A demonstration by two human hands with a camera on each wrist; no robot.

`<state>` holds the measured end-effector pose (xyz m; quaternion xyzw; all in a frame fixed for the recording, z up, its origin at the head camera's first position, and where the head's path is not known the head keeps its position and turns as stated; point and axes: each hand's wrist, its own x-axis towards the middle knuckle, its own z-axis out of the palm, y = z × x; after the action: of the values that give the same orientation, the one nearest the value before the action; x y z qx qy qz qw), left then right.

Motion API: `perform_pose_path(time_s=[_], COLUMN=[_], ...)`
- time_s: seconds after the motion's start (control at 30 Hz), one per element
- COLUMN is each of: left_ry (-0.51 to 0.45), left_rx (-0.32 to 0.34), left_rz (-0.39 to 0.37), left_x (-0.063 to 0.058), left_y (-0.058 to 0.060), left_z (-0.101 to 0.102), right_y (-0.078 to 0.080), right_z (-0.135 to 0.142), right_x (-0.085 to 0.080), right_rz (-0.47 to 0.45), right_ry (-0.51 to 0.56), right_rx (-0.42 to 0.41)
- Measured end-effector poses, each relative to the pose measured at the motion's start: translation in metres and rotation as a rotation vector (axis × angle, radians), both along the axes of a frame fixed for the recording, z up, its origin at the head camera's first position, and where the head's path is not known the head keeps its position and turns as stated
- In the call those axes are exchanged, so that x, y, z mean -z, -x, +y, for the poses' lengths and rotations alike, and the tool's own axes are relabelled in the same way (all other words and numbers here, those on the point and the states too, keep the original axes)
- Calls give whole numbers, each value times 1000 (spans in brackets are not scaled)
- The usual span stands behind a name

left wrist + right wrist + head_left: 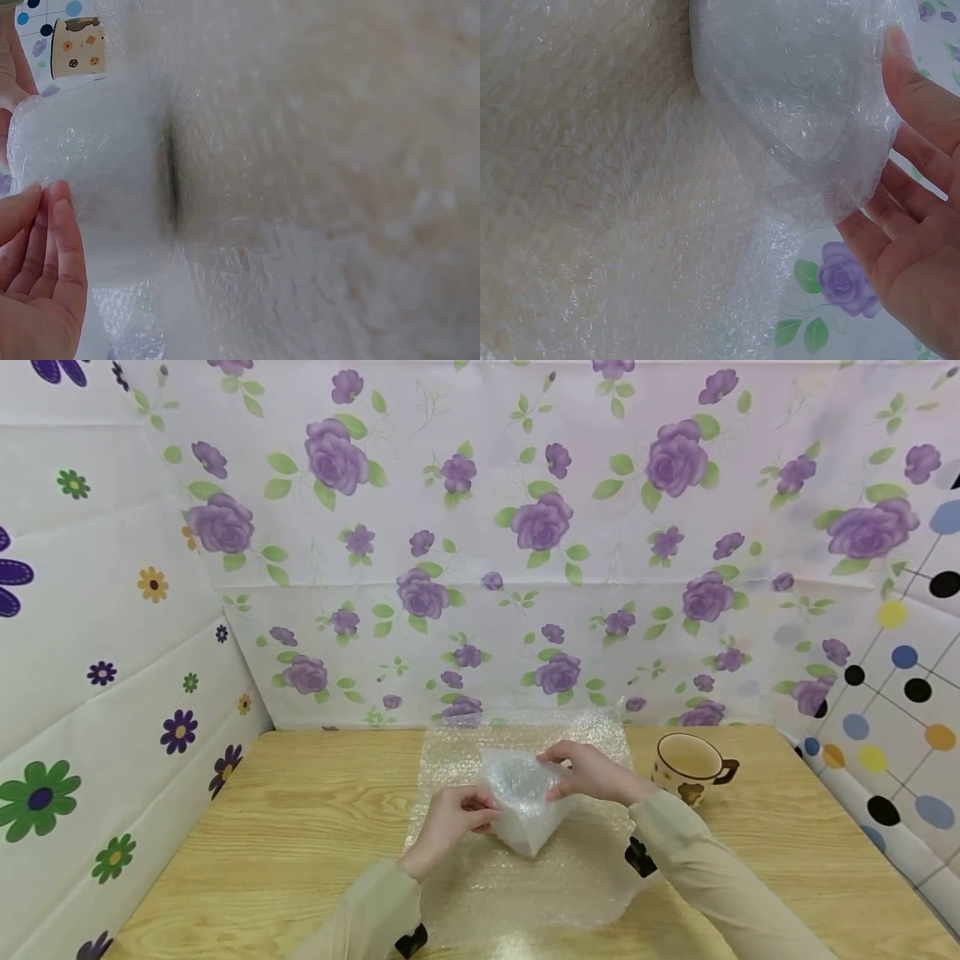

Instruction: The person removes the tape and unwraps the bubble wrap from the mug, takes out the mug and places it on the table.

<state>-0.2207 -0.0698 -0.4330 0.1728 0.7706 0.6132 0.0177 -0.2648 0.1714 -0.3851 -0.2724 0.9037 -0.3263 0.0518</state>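
Bubble-wrapped bundle (522, 802) sits at the middle of a sheet of bubble wrap (525, 877) spread over a wooden table (285, 827), held between a person's two hands. The left hand (450, 818) steadies the bundle's near left side, its fingertips (52, 217) laid straight against the clear film in the left wrist view. The right hand (588, 772) rests over the top right, its fingers (919, 97) curved loosely round the rounded end of the wrap in the right wrist view; neither hand clamps tight, both pressing the film with fingers spread along it. What lies inside the wrapping cannot be made out through the bubbles. A cream mug (688, 767) with a dark handle and small printed motifs stands on the table just to the right of the sheet, near the right forearm; the same mug (77, 47) shows at the top of the left wrist view. No brand, label or readable writing appears on any surface. Floral-printed sheeting (525, 527) with purple roses walls the table at the back, and dotted sheeting (900, 710) at the right.
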Motion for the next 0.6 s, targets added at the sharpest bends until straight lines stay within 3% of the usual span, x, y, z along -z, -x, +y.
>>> perform_pose_path(time_s=[0.4, 0.6], left_ry=[-64, -59], left_rx=[76, 74], left_rz=[-82, -87], left_x=[-16, -9], left_y=[-6, -1], left_z=[-3, -4], right_y=[1, 2], right_z=[1, 1], right_x=[3, 3], right_rz=[1, 4], right_ry=[17, 7], right_rx=[-23, -23])
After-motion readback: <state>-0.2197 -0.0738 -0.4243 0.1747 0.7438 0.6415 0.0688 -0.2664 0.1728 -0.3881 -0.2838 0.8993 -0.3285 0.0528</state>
